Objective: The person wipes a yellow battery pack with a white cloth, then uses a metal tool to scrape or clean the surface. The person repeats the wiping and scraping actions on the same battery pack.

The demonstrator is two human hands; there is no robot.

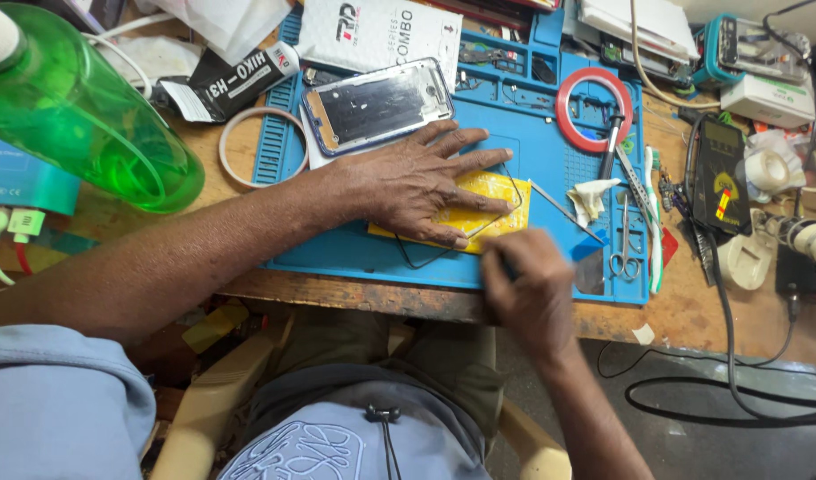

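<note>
A wooden workbench (pixel 248 160) is covered at its middle by a blue rubber repair mat (pixel 532 160) with moulded compartments. To the left, a translucent green plastic bottle (pixel 79 116) is seen lying tilted at the frame's edge. On the mat's upper part, a phone frame with a grey reflective back (pixel 377 105) is set at a slant, and a red ring (pixel 593 108) lies well to its right.

A flat yellow rectangular panel (pixel 492 191) is kept near the mat's front edge, with a thin black frame or gasket (pixel 506 209) looped around it. The left hand (pixel 417 187) is spread flat, palm down, on the panel, the fingers extended and nothing gripped. The right hand (pixel 528 284) is closed just beside the panel's lower right corner; it is blurred, so what is pinched there cannot be told.

For the work to go well, steady downward pressure is probably best kept through the flat palm so the panel does not slide, while the thin frame is worked gently at the corner and not kinked. Small scissors (pixel 623 244), metal tweezers (pixel 563 212) and a crumpled white wipe (pixel 590 197) are left within reach on the right.
</note>
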